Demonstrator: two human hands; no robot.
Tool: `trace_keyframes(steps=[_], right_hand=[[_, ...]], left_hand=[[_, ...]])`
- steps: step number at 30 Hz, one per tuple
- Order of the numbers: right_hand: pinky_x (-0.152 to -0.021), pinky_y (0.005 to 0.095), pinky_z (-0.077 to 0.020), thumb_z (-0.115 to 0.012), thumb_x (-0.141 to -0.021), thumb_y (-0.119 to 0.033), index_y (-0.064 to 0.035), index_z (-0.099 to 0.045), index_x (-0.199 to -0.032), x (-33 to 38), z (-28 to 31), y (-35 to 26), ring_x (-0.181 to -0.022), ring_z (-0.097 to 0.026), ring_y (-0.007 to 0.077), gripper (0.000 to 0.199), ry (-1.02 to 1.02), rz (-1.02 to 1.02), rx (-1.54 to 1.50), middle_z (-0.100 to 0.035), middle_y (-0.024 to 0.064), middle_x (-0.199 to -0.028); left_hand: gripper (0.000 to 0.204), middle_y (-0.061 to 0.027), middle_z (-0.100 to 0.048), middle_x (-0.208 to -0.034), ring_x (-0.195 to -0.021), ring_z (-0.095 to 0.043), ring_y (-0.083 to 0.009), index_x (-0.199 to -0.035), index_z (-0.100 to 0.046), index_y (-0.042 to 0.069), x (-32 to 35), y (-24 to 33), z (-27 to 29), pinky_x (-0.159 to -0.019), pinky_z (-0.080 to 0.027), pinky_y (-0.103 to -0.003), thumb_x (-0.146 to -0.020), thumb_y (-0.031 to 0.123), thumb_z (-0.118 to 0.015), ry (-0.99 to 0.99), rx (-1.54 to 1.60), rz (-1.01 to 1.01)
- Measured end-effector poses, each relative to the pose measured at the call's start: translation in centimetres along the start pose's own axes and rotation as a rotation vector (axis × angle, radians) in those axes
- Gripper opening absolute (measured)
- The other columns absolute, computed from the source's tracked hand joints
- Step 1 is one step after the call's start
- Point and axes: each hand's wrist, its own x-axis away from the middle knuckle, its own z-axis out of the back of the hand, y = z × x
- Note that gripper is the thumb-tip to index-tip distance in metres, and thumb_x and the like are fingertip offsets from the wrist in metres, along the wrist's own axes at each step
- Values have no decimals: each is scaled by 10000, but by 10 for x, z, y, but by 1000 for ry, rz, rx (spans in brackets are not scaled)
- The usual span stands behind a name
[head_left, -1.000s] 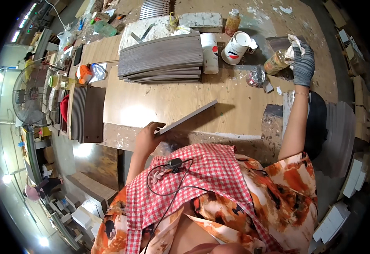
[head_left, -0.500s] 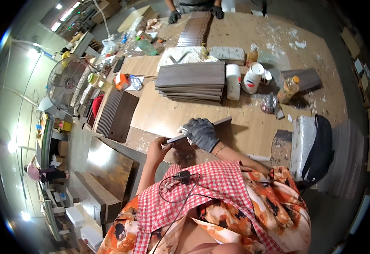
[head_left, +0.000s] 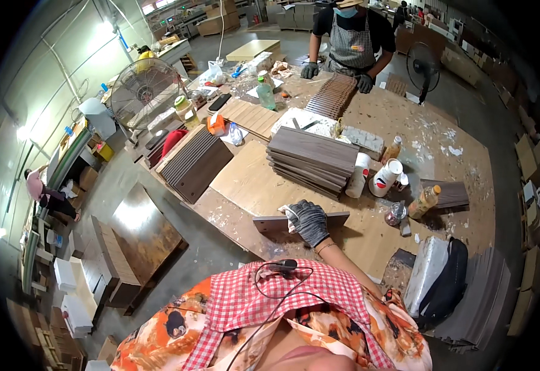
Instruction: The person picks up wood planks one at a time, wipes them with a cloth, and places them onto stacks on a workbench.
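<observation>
right hand [head_left: 310,221]: grey knit glove, fingers curled down over a pale cloth [head_left: 288,213], pressing it on a dark wood strip [head_left: 270,224]. strip: flat on the workbench [head_left: 251,185], near edge, centre. left hand: out of sight. far of strip: stack of dark planks [head_left: 313,158]. right of stack: white tub [head_left: 385,178], amber bottle [head_left: 424,201]. far side: co-worker's gloved hand [head_left: 364,83] on slats.
</observation>
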Motion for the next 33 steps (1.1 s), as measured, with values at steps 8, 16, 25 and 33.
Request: trace_keyframes(steps=[8,16,25,33], right_hand=[[-775,430,-487,-629,-800,-284,-253,-680,-1068,4,4,-17,-851,-621,283,275,-2,20,-30,-628,77,-904],[-768,422,-502,-609,-870,-282,-221,-696,-1056,1,8,-6,-824,-628,277,215,16,42,-21,-644,84,-883],[-803,422,-497,-595,-854,-318,-261,-671,-1114,-2,6,-8,-870,-631,274,277,-16,46,39,-632,95,-933],[-822,420,-481,-541,-909,-355,-246,-671,-1121,0,2,-5,-893,-624,271,271,-58,-3,77,-632,88,-969]], left_hand=[[147,-61,-547,-832,-754,-557,-182,-1001,-642,31,9,11,-6,-645,-465,-297,-905,144,-643,-27,145,-25],[135,-43,-529,-799,-723,-530,-162,-967,-633,26,-32,135,-31,-626,-446,-291,-917,152,-630,-188,252,-308],[141,-23,-508,-761,-688,-501,-139,-929,-623,21,-41,135,-39,-603,-425,-285,-930,161,-616,-243,226,-305],[162,-5,-490,-727,-657,-474,-119,-895,-614,15,-47,65,-10,-583,-407,-279,-942,170,-603,-136,229,-146]])
